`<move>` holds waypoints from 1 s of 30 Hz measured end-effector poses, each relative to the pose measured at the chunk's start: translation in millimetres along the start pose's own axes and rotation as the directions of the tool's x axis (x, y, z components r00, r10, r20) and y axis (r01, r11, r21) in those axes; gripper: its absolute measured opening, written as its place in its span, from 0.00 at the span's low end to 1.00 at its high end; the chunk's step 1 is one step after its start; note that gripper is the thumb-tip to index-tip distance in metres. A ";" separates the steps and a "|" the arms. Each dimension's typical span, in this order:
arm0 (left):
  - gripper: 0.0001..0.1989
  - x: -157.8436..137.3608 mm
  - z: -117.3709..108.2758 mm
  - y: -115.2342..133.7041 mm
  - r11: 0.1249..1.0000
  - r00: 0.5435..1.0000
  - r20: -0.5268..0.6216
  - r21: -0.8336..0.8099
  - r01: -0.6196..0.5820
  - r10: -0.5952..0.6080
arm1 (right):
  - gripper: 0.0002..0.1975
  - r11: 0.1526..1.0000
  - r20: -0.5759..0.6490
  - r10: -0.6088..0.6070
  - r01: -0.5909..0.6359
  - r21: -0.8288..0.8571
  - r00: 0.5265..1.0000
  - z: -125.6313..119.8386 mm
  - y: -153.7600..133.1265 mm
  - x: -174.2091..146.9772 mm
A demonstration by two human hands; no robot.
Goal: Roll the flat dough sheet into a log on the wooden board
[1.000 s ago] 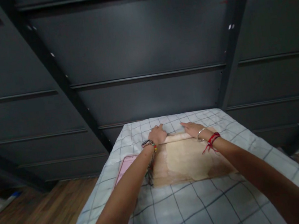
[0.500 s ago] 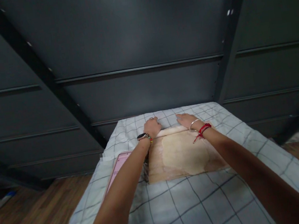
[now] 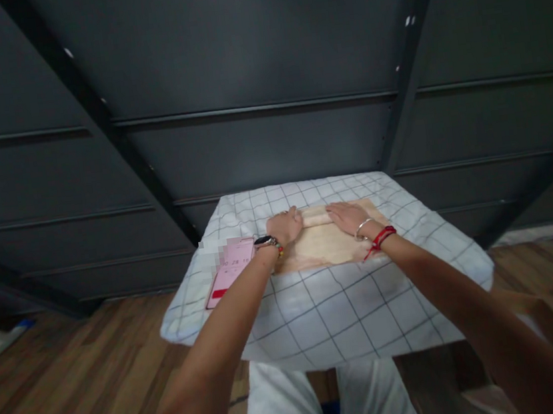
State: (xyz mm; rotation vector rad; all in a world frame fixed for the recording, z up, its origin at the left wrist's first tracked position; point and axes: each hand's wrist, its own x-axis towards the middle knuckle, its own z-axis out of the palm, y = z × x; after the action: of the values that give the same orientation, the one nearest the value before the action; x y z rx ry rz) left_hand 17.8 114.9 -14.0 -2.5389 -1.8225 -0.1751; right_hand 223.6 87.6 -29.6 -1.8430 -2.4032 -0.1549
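Observation:
A pale wooden rolling pin (image 3: 316, 217) lies crosswise over a thin sheet of dough (image 3: 319, 245). Under the dough is a light wooden board (image 3: 375, 209), whose far right corner shows. My left hand (image 3: 285, 226) is curled over the pin's left end, wearing a dark watch and a beaded bracelet at the wrist. On the right end rests my right hand (image 3: 349, 217), closed over the pin with its fingers together and pointing left. Both ends of the pin are hidden beneath my hands.
A phone with a pink screen (image 3: 231, 266) lies left of the board on the white checked tablecloth (image 3: 360, 311). Dark panels (image 3: 269, 147) with metal beams rise behind the table. My legs (image 3: 284, 407) are below its near edge, above a wooden floor (image 3: 104, 362).
My view has shifted back, so my legs and more of the phone show. My left fingers have curled in over the pin. The pin lies nearer the middle of the board.

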 end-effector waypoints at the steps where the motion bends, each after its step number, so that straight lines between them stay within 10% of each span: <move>1: 0.22 -9.7 1.9 2.8 1.000 0.999 -0.048 0.023 -0.021 0.022 | 0.24 1.000 -0.040 0.008 -0.008 -0.009 0.999 1.0 -2.9 -9.8; 6: 0.18 -54.8 10.3 11.6 0.988 0.965 -0.231 0.127 -0.093 0.121 | 0.23 0.998 -0.086 -0.046 0.042 -0.051 0.995 -7.1 -5.9 -47.7; 15: 0.21 -70.8 -11.3 9.2 0.946 0.944 -0.111 0.123 -0.298 0.312 | 0.21 0.977 0.127 -0.215 0.213 0.026 0.968 -38.0 9.8 -71.4; 30: 0.22 36.2 -1.7 10.0 0.952 0.959 -0.075 -0.125 -0.280 0.272 | 0.20 0.993 0.087 -0.081 0.073 0.097 0.993 -31.2 17.4 -46.9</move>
State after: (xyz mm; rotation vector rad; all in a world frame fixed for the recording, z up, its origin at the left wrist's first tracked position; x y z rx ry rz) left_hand 38.5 145.7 -8.2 -2.8122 -1.4604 -0.3721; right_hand 253.3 42.7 -5.5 -1.7540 -2.4968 0.0360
